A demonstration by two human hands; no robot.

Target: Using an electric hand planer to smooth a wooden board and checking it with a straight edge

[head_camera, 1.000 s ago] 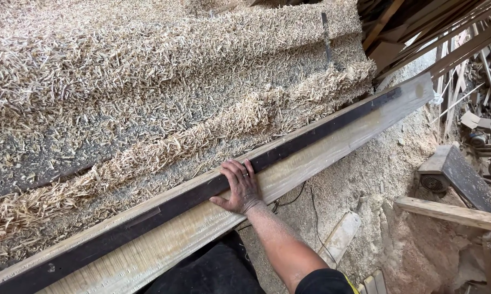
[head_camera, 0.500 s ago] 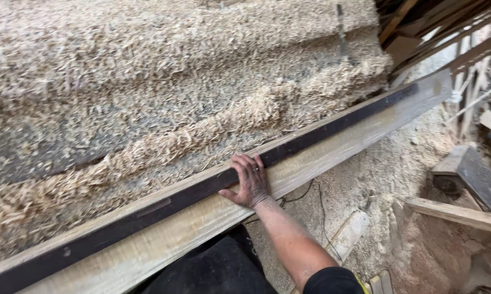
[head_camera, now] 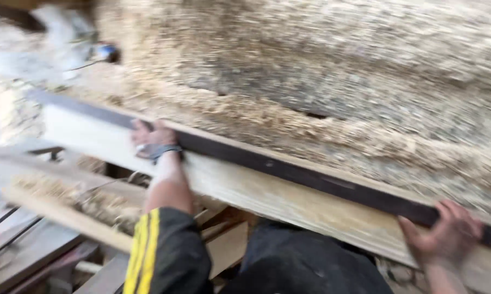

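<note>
Shavings heap at twelve o'clock; both hands' fingers grip the plank: left hand at ten, right hand at four.

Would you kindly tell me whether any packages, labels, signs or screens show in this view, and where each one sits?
None can be made out; the picture is blurred by motion.
What shows instead: a long pale plank with a dark strip along its upper edge, held by the left hand and right hand.
Behind it: a heap of wood shavings.
</note>
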